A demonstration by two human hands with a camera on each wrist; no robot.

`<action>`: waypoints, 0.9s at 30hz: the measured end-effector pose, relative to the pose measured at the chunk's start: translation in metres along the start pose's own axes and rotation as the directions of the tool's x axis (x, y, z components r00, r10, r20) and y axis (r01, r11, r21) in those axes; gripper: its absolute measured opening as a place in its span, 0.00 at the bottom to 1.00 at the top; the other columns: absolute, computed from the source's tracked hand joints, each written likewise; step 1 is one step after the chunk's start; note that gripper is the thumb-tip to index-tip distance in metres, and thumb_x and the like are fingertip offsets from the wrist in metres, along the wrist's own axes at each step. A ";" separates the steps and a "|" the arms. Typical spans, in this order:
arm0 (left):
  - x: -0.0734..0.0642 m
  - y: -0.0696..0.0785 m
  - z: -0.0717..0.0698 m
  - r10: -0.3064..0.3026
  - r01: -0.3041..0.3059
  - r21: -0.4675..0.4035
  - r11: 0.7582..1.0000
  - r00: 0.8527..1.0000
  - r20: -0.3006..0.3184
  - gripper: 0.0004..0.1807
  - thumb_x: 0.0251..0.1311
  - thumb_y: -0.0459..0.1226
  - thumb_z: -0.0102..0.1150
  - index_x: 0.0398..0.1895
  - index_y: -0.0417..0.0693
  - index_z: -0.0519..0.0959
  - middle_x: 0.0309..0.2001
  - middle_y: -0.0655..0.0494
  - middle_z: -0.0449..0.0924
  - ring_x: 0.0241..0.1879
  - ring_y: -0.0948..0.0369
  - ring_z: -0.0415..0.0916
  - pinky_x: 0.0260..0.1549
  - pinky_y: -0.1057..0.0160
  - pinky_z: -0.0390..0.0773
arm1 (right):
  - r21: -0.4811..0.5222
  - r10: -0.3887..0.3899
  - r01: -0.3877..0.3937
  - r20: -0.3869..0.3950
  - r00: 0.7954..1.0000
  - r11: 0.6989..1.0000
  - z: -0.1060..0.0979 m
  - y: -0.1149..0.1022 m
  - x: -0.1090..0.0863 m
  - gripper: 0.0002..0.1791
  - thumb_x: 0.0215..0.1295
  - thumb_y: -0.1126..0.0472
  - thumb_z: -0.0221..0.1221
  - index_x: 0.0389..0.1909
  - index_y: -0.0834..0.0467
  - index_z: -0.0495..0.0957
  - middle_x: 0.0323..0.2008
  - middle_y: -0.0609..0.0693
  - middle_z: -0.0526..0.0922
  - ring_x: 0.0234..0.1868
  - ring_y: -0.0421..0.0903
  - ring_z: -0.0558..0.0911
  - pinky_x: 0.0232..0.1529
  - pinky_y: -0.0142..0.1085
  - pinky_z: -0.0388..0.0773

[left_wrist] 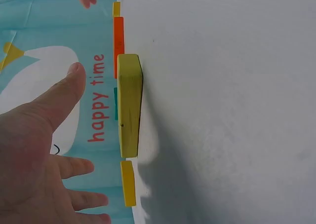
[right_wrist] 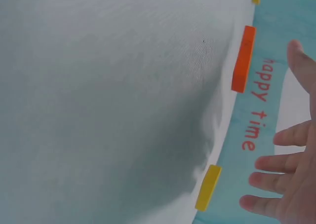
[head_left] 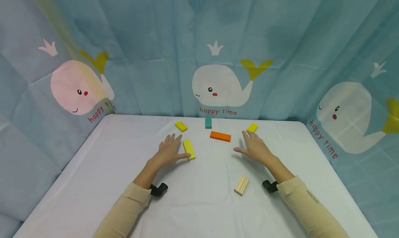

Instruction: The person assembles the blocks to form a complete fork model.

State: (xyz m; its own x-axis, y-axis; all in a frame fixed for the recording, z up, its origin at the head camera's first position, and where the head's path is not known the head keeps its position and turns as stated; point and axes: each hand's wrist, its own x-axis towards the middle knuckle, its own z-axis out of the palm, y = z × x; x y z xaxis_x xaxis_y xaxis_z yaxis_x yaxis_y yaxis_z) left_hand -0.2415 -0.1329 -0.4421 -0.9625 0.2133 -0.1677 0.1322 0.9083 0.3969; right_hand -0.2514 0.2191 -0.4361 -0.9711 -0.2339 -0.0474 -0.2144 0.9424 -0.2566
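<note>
From my distant place I see the left hand [head_left: 170, 152] above the white tablecloth [head_left: 199, 206], its fingers spread and released, beside the long yellow block [head_left: 188, 148], which lies there. The right hand [head_left: 256, 150], also with released fingers, is near the small yellow block [head_left: 253, 127]. Between both hands, slightly forward, lies the orange block [head_left: 220, 136].

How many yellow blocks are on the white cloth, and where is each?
3: a long yellow block near the left hand, a shorter yellow block farther back, and a third yellow block just beyond the right hand. The hands might hide others.
</note>
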 end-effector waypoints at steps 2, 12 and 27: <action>0.001 0.002 0.001 -0.001 0.001 -0.006 1.000 1.000 0.006 0.55 0.54 0.62 0.63 0.77 0.43 0.51 0.77 0.35 0.44 0.76 0.37 0.39 0.70 0.32 0.46 | 0.008 -0.004 0.004 0.004 1.000 1.000 0.000 -0.001 0.002 0.53 0.61 0.34 0.58 0.74 0.66 0.52 0.73 0.69 0.56 0.73 0.68 0.56 0.70 0.63 0.56; 0.007 0.008 0.003 0.015 -0.015 -0.006 1.000 1.000 0.025 0.55 0.54 0.61 0.64 0.76 0.43 0.51 0.76 0.35 0.45 0.76 0.37 0.40 0.71 0.34 0.47 | 0.030 -0.038 0.037 0.012 0.999 0.999 0.000 -0.011 0.010 0.51 0.62 0.35 0.59 0.74 0.64 0.54 0.73 0.67 0.57 0.73 0.66 0.57 0.69 0.62 0.58; 0.010 0.015 0.009 0.035 -0.033 -0.056 0.998 0.999 0.034 0.55 0.52 0.58 0.67 0.76 0.44 0.52 0.77 0.37 0.47 0.76 0.41 0.45 0.71 0.39 0.52 | 0.092 -0.099 0.097 0.019 0.995 0.991 0.001 -0.017 0.026 0.46 0.63 0.40 0.60 0.73 0.63 0.58 0.71 0.66 0.61 0.72 0.64 0.61 0.70 0.59 0.60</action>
State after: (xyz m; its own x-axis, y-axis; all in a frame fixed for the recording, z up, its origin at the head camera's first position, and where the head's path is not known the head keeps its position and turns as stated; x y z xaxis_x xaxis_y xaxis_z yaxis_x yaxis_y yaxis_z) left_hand -0.2468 -0.1142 -0.4464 -0.9486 0.2572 -0.1847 0.1503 0.8791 0.4522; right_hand -0.2729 0.1970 -0.4341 -0.9431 -0.3302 -0.0398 -0.2968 0.8896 -0.3473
